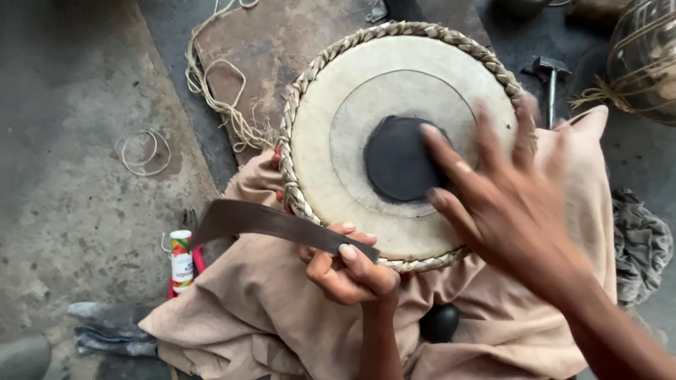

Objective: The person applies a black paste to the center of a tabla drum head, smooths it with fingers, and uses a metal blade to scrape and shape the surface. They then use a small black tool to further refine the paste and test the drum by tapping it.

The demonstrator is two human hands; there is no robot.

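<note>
The floor [77,176] is rough grey concrete, with a worn brown board [282,42] lying on it at the far side. Over the person's lap spreads a tan cloth [260,309], which seems to be there to cushion and steady the drum [401,141] resting on it. The drum sits face up, its pale skin ringed by a braided rim [299,190], so the whole head is open to the hands. In the middle of the skin is a round black patch [398,158].

The right hand [507,204] is over the near right part of the skin, fingers spread wide apart and blurred with motion; the fingertips [429,132] lie at the edge of the black patch, and it grips nothing. The left hand [348,271] is closed around a dark flat strap [274,222], thumb pressed on top, held just against the rim, probably to keep it within reach.

A hammer [549,81] lies beyond the drum, a grey rag [641,246] to the right, loose cord [218,91] on the board, and a small printed bottle [182,259] stands at the left beside the cloth.
</note>
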